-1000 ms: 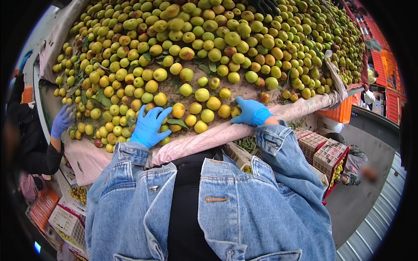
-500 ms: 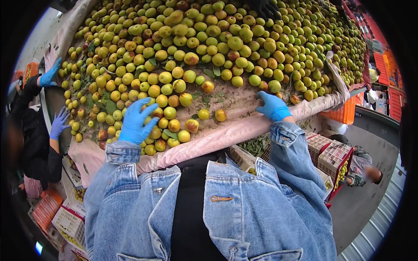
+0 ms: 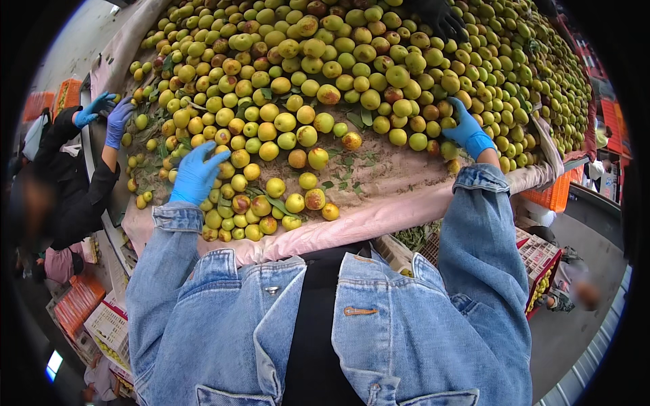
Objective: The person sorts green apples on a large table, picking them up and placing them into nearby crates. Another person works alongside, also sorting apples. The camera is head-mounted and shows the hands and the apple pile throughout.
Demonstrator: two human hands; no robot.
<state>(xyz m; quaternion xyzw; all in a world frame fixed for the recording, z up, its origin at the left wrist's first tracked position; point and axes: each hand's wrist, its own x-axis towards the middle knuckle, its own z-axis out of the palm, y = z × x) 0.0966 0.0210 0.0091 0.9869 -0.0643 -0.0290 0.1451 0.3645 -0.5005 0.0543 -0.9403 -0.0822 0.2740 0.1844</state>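
A broad heap of green jujubes (image 3: pixel 325 69), many with reddish-brown patches, covers a table lined with pale pink cloth (image 3: pixel 389 203). My left hand (image 3: pixel 196 174), in a blue glove, rests at the left side of a cluster of jujubes, its fingers apart and nothing gripped. At the heap's front edge on the right is my right hand (image 3: pixel 464 128), also blue-gloved. Its fingers are stretched against the jujubes, with thumb apart. Several loose jujubes (image 3: pixel 295 202) lie near the front edge between my hands, among green leaves (image 3: pixel 277 205).
At the left, a co-worker's gloved hands, one purple (image 3: pixel 118 122) and one blue (image 3: pixel 93 110), are by the table edge. Another person's dark glove (image 3: pixel 443 20) reaches in at the far side. Crates (image 3: pixel 539 256) of fruit stand at right; an orange crate (image 3: pixel 552 193) is beside the table.
My right hand has moved away and to the right, up against the heap. My left hand has shifted left off the cluster. The co-worker's hands at the left have moved closer together.
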